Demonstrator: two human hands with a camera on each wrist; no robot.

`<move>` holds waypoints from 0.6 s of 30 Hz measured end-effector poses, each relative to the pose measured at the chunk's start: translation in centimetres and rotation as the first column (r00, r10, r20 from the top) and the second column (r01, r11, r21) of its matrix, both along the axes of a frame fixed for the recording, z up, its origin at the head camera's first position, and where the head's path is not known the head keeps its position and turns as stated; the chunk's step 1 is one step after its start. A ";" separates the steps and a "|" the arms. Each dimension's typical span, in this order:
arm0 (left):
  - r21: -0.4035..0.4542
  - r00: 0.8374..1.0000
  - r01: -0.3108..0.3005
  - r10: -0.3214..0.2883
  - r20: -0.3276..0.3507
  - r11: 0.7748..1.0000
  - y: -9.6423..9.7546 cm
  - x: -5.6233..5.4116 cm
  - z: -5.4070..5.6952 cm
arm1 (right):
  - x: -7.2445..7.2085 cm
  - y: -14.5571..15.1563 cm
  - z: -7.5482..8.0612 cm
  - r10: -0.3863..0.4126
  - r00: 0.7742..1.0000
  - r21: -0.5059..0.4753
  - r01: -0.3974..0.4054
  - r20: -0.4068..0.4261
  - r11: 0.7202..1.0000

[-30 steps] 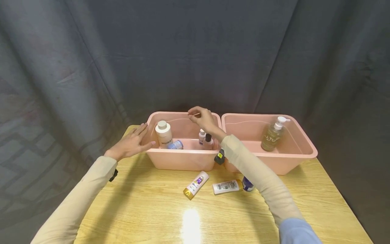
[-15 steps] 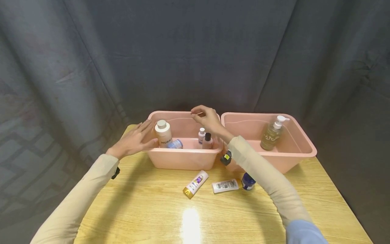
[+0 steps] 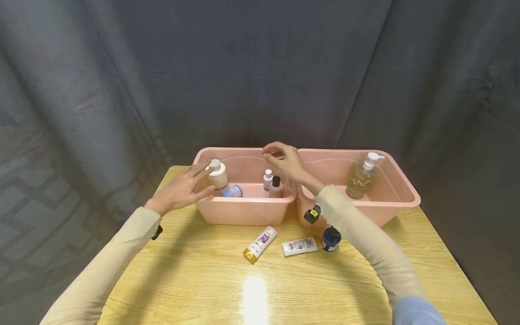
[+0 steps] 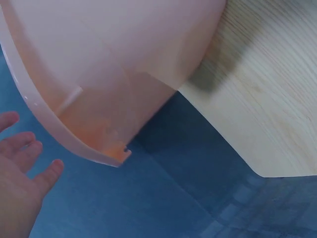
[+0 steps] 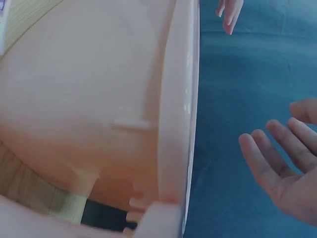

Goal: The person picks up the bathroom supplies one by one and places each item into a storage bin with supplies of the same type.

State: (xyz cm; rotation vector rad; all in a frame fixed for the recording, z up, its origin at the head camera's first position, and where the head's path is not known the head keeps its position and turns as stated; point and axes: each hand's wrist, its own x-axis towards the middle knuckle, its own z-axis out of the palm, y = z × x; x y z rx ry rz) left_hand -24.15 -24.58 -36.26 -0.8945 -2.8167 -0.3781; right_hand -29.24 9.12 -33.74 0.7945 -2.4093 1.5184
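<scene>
In the head view, my left hand point(image 3: 183, 187) hovers over the left rim of the left pink bin point(image 3: 239, 212), its fingers spread and relaxed. The nearest thing to it is a large white bottle point(image 3: 219, 178) standing in that bin, partly behind the fingertips. A blue-labelled container point(image 3: 233, 191) lies beside the bottle. My right hand point(image 3: 288, 162) is above the right end of the same bin, fingers loosely bent and holding nothing. Below it stand a small white-capped bottle point(image 3: 267, 180) and a black-capped bottle point(image 3: 275, 188). The right wrist view also shows relaxed fingers point(image 5: 260, 161) with nothing in them.
The right pink bin point(image 3: 357, 210) holds a green pump bottle point(image 3: 360, 179). On the wooden table point(image 3: 195, 280) lie a gold-capped white tube point(image 3: 260, 245) and a white tube point(image 3: 299, 246), with a dark blue jar point(image 3: 331, 239) beside them. A grey curtain point(image 3: 260, 72) hangs behind.
My right hand has shifted right, towards the gap between the bins, uncovering more of the blue jar. My left hand has moved slightly right over the white bottle. The bottles stay put.
</scene>
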 end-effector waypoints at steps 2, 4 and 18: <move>0.000 1.000 0.015 -0.015 -0.010 1.000 0.3 0.2 0.1 | 0.1 0.4 0.0 0.009 1.000 -0.001 -0.009 -0.009 1.000; 0.004 1.000 0.027 -0.027 -0.016 1.000 0.5 0.5 0.1 | 0.4 0.8 0.0 0.014 1.000 0.002 -0.014 -0.015 1.000; 0.052 0.993 0.110 -0.108 -0.041 0.993 1.5 2.0 -0.2 | 1.9 3.6 -0.1 0.041 0.999 0.035 -0.040 -0.025 0.999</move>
